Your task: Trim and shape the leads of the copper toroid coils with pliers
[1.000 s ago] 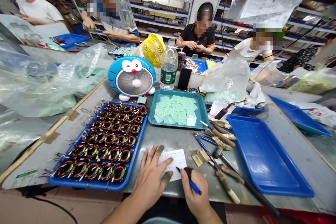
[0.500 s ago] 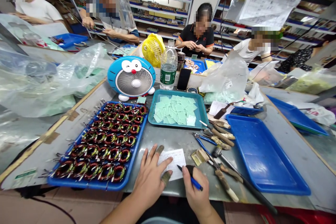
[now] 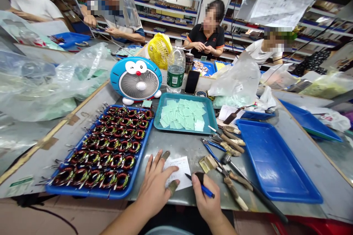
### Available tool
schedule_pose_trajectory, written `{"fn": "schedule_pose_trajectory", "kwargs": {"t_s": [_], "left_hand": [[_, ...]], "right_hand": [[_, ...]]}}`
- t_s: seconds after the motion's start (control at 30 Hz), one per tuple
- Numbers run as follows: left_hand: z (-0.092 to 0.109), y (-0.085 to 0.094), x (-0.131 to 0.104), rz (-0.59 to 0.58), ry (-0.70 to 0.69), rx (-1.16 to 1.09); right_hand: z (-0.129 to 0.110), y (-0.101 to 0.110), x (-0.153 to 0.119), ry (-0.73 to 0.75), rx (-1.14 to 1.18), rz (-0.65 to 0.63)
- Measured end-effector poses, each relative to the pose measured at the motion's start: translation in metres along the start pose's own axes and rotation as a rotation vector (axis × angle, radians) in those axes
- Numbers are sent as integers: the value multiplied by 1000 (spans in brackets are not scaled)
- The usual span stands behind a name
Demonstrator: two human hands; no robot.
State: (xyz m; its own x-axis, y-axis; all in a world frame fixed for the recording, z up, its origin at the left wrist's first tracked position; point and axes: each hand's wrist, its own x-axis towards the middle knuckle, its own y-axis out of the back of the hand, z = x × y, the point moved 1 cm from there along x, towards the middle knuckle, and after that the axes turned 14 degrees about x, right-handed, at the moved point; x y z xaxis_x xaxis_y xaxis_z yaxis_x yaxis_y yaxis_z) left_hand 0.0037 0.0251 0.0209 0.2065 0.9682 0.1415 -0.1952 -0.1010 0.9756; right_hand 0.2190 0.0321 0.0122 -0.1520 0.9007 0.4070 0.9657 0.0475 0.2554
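Note:
A white paper slip with writing (image 3: 180,170) lies on the grey metal bench top near its front edge. My left hand (image 3: 156,181) rests with spread fingers on the slip's left part; two of its fingertips have brown covers. Wrapped round a blue pen (image 3: 206,191), my right hand (image 3: 205,194) is at the slip's right edge, the dark pen tip pointing up and left over the paper. A small yellowish packet (image 3: 207,163) lies just beyond my right hand.
Left stands a blue tray of wound copper rings (image 3: 132,185). Behind the slip is a teal tray (image 3: 158,126) with light green squares. Pliers and a hammer (image 3: 226,158) lie right, beside a blue tray (image 3: 281,161). A cartoon fan (image 3: 141,86) and bottle (image 3: 175,73) stand behind.
The whole view has shifted slightly. The pen lies at a slightly flatter angle in my right hand. Across the bench, a person has raised and turned their head.

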Motion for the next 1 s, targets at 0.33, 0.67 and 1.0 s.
{"fn": "schedule_pose_trajectory", "kwargs": {"t_s": [0.33, 0.67, 1.0], "left_hand": [[0, -2, -1, 26, -7, -6], [-1, -1, 0, 14, -11, -6], [1, 1, 0, 11, 5, -12]], "right_hand": [[0, -1, 3, 45, -22, -4], [-4, 0, 4, 126, -46, -4], [1, -1, 1, 82, -59, 3]]}}
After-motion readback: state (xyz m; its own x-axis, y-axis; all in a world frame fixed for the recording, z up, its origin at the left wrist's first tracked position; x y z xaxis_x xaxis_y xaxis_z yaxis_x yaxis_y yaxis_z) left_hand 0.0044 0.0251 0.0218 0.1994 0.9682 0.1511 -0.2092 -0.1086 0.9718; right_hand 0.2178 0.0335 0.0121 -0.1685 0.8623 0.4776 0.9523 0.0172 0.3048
